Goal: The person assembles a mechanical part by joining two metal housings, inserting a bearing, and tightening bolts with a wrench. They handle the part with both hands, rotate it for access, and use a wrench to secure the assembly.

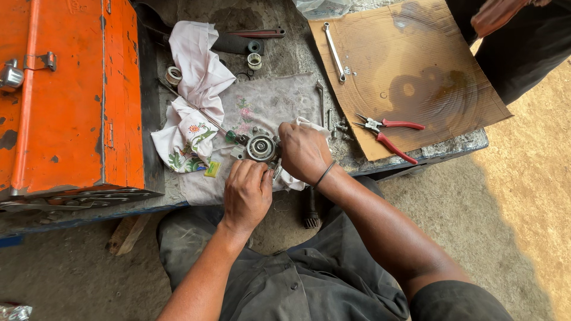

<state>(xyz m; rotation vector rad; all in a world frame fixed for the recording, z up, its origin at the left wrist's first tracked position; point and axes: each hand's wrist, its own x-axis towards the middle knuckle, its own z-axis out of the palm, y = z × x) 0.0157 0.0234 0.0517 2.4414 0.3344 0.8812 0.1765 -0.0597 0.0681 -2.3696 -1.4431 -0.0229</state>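
A small round metal part (261, 147) sits on a grey cloth (279, 98) near the table's (297, 53) front edge, partly hidden by both hands. The right hand (304, 151) grips its right side together with a white rag (309, 126); the left hand (247, 193) closes on its lower edge, though what its fingers pinch is hard to make out. An orange toolbox (71, 95) crowds the left. Red pliers (386, 135) lie on cardboard (410, 77) to the right.
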